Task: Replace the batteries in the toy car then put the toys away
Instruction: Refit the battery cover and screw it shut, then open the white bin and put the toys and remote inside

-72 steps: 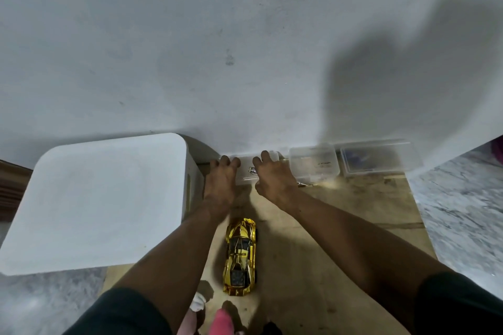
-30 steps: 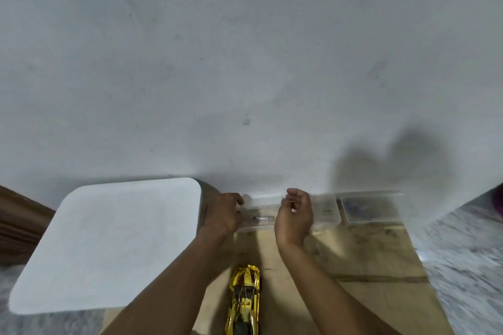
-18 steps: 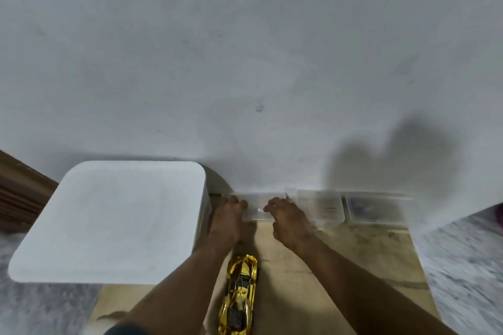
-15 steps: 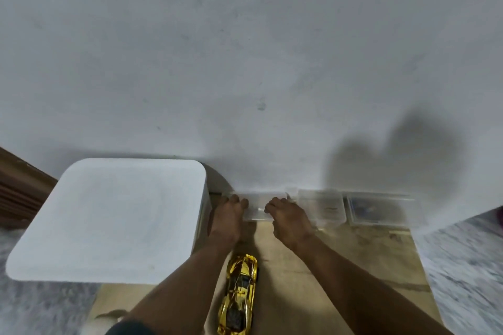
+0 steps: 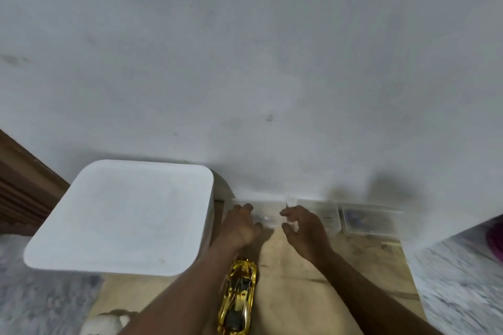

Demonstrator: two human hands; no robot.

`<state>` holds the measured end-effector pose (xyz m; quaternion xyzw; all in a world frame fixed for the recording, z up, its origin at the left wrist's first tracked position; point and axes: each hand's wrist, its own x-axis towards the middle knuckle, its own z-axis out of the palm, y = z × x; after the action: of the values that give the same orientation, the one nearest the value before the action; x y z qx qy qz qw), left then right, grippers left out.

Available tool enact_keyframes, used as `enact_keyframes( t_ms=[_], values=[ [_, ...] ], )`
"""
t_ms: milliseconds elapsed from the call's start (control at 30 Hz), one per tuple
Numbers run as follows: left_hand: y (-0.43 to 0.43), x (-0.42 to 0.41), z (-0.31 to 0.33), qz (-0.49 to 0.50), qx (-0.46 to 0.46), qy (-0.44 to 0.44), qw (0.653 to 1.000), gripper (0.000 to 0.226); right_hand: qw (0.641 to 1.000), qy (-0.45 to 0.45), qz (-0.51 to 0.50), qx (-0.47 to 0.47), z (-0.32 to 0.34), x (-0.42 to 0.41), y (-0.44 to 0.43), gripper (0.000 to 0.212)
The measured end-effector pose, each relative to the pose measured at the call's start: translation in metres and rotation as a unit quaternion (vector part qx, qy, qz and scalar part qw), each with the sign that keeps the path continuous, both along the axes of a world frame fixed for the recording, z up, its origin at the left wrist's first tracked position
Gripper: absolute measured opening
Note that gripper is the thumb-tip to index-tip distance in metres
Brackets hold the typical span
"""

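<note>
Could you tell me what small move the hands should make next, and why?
Probably close the right hand on the right end of the small clear box and draw it from the wall: the left hand grips its left end, and the gold toy car lies untouched.

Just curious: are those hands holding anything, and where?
The left hand grips the small clear box by its left end; the right hand curls at its right end, contact unclear.
</note>
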<state>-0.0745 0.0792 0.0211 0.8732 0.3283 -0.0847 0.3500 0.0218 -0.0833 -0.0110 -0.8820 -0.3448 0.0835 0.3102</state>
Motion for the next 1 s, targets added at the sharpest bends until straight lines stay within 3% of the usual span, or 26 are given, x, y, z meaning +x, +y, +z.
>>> enact_keyframes(
  t_ms=[167,367,467,567,633,700,800,1000],
  values=[
    [-0.001,-0.023,0.06,0.024,-0.071,-0.127,0.989,0.034,0.985,0.066,-0.114,0.109,0.032,-0.02,-0.007,0.019],
    [0.083,-0.108,0.122,0.147,-0.037,-0.241,0.959,0.015,0.967,0.209,-0.067,0.131,0.077,-0.074,0.036,0.007],
    [0.152,-0.158,0.12,0.225,0.054,-0.207,0.95,0.017,0.951,0.282,-0.055,0.111,0.093,-0.098,0.074,0.018],
    [0.214,-0.202,0.104,0.269,0.172,-0.114,0.941,0.037,0.945,0.315,-0.063,0.057,0.098,-0.107,0.117,0.038],
    [0.243,-0.226,0.091,0.278,0.181,-0.021,0.943,0.053,0.94,0.333,-0.072,0.033,0.098,-0.11,0.142,0.048],
    [0.262,-0.239,0.076,0.265,0.116,0.043,0.956,0.058,0.94,0.331,-0.077,0.014,0.102,-0.112,0.157,0.042],
    [0.278,-0.245,0.063,0.257,0.036,0.015,0.966,0.05,0.945,0.312,-0.102,0.001,0.108,-0.111,0.166,0.034],
    [0.282,-0.241,0.08,0.271,0.056,-0.051,0.96,0.041,0.934,0.333,-0.126,0.037,0.124,-0.111,0.167,0.027]
  ],
)
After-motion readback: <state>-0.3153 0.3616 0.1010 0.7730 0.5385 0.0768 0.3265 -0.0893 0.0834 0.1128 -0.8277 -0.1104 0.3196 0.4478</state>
